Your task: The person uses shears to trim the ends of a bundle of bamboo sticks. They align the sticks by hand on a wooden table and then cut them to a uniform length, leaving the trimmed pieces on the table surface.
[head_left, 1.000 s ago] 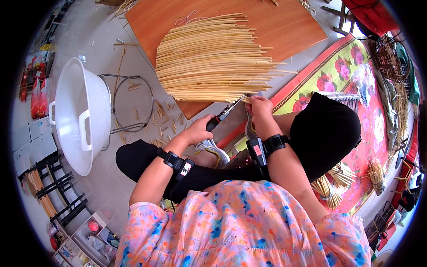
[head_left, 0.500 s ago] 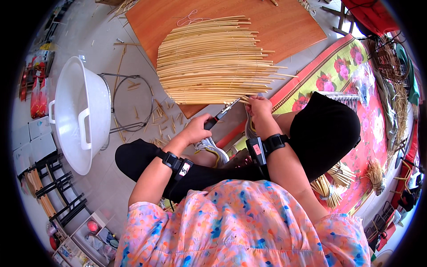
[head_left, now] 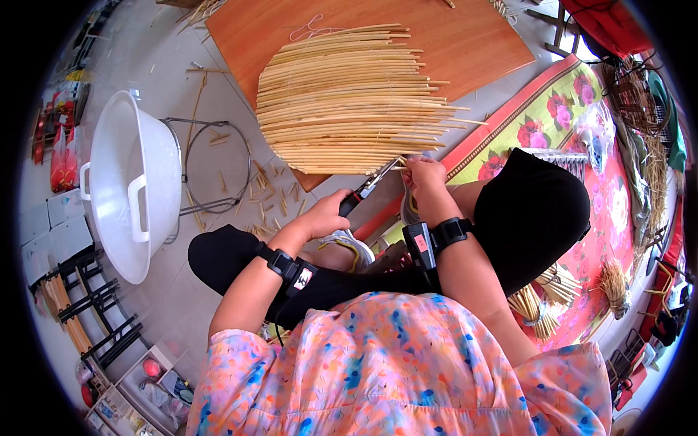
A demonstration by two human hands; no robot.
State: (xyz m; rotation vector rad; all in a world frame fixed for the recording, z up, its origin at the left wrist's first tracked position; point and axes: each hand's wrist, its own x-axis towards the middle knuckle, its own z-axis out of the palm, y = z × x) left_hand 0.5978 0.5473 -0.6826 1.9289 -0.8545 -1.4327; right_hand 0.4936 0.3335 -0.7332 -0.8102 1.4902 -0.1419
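A mat of pale straw-coloured stalks (head_left: 349, 102), tied side by side with thin thread, hangs over the near edge of a brown board. Its left edge is trimmed to a curve, while the right ends stick out unevenly. My left hand (head_left: 327, 214) is wrapped round the dark handles of pruning shears (head_left: 374, 182), whose blades reach the mat's near right edge. Beside the blade tips, my right hand (head_left: 426, 174) pinches the end of a stalk at that edge. Whether the blades are parted around the stalk is too small to tell.
Under the mat lies the brown board (head_left: 472, 51). A large white basin (head_left: 116, 189) stands tilted on its side at left, by a wire ring stand (head_left: 187, 161). Short stalk offcuts (head_left: 270, 190) litter the floor. Tied stalk bundles (head_left: 536, 314) rest on the flowered cloth (head_left: 596, 218) at right.
My left hand and the shears have shifted slightly right, bringing the blade tips closer to my right hand. The mat's near edge has dipped a little.
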